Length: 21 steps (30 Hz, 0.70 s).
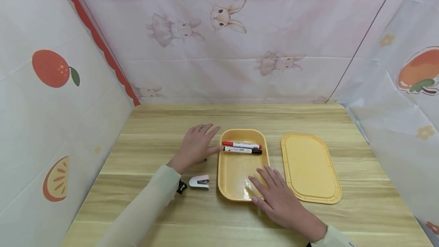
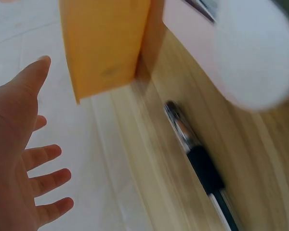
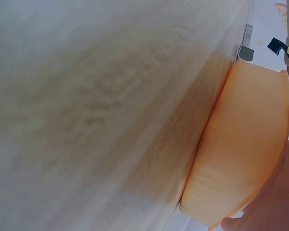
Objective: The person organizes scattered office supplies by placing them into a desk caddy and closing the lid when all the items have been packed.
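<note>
Currently our left hand [image 1: 197, 144] and right hand [image 1: 279, 199], fingers spread, grip nothing | yellow box [image 1: 234, 174] between them, left at its ten o'clock, right past four | we judge it light, stiff, slick; best pinched at opposite sides, level | red marker [image 1: 240, 145] and black marker [image 1: 240, 150] inside, toward twelve, could roll

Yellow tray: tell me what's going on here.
The person's left hand is open by the left side of the yellow tray, and the right hand is open at its near right corner; neither grips anything. A red marker and a black marker lie side by side inside, toward the far end. Outside, a stapler and a pen lie to the left, a yellow lid to the right.
</note>
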Tool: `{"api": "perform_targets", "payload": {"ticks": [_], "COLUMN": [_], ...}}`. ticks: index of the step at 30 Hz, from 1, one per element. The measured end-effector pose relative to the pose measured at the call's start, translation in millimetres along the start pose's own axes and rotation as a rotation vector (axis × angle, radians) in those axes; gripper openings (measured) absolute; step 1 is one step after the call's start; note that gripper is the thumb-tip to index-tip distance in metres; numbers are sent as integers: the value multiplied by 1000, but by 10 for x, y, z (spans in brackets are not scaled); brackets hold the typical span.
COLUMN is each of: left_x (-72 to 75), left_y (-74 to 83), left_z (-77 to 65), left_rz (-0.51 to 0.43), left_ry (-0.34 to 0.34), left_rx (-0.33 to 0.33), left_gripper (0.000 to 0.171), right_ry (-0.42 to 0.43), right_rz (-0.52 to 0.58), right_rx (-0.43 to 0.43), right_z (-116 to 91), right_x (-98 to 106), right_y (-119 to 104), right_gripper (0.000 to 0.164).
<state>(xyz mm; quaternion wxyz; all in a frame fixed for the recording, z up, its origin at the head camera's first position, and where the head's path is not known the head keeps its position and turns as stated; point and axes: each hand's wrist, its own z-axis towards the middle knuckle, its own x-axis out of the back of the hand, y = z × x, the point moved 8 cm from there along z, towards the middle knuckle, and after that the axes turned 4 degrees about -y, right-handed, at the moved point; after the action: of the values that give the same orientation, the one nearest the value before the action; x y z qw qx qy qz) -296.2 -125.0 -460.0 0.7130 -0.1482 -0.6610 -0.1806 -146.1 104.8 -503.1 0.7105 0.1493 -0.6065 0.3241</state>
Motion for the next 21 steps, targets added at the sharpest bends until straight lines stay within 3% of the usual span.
{"api": "perform_targets", "payload": {"ticks": [12,21], "left_x": [-57,-159], "left_y": [-317,-466], "left_z": [-193,-349], "left_rz": [13,-39], "left_ry": [12,-7], "left_rx": [44,66], "left_gripper": [77,76], "right_ry": [9,-2], "right_rz": [13,11], "right_rx": [0,-13], "right_z": [19,6], "right_x": [7,22], "right_y": [-22,-28], "right_gripper": [55,55]}}
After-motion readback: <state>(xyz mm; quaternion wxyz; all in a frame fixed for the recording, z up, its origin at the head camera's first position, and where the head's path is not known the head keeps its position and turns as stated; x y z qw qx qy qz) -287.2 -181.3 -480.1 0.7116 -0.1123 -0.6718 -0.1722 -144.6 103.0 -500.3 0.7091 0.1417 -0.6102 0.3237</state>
